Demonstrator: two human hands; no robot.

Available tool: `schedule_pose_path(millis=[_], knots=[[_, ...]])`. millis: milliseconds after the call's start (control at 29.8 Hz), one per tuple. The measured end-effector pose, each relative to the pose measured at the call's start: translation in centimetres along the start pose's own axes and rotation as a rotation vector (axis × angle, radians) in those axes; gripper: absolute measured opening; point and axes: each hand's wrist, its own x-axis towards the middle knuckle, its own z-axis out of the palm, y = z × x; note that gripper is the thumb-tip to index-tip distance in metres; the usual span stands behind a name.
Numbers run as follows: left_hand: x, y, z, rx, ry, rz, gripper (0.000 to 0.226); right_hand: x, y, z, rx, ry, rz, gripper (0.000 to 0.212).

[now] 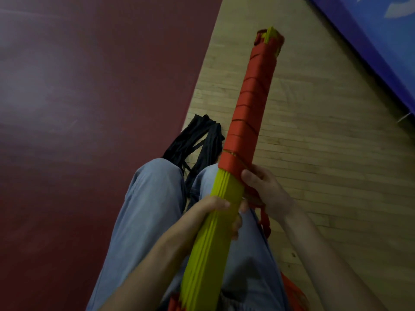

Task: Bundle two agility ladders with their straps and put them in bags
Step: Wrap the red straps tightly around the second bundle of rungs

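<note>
Head view.

- Left hand (215,209): fingers and thumb closed round the bare yellow section of the ladder bundle (213,243), gripping it at mid-length. The fingertips on the far side are hidden.
- Right hand (267,191): thumb set against the lowest turn of the red strap (249,104), fingers curled over the loose strap just beside the bundle. A loose length hangs below the hand.
- Ladder bundle: stacked yellow rungs held above the lap, over the jeans (143,221). The long axis runs from bottom centre up and to the right, far end raised and pointing away from the person. The upper half is wound in red strap, with a yellow tip showing at the top. The near end is cut off by the bottom edge of the frame.
- Black straps (197,140): a loose heap on the wooden floor (325,176) beyond the knees, partly hidden by them; its rungs cannot be made out.
- Red mat (78,108): left.
- Blue mat (370,41): top right, cut off.
</note>
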Motion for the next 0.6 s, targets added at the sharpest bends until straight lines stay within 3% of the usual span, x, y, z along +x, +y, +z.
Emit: schedule_pose_path(millis=[101,168,235,336,403,538,605], knots=[[0.3,0.6,-1.0,0.103,0.059,-0.084,0.062,-0.4,-0.5,0.3,-0.007,0.106,0.017,0.021],[0.3,0.9,-0.8,0.291,0.312,-0.079,0.059,-0.4,-0.7,0.5,0.002,0.174,0.038,0.021],[0.1,1.0,-0.5,0.528,0.541,0.016,0.050,-0.3,-0.6,0.5,-0.049,0.206,0.029,0.020],[0.2,0.1,0.6,0.913,0.638,0.168,0.077,-0.1,-0.3,0.8,-0.155,0.220,-0.005,0.015],[0.5,-1.0,1.2,1.128,0.713,0.247,0.074,-0.1,-0.7,1.2,-0.249,0.238,-0.030,0.011],[0.6,-2.1,0.6,0.970,0.782,0.414,0.062,-0.1,-3.3,0.9,-0.768,0.225,-0.143,0.045],[0.5,-1.8,0.3,0.929,0.782,0.427,0.061,0.0,-4.2,0.8,-0.809,0.228,-0.245,0.052]])
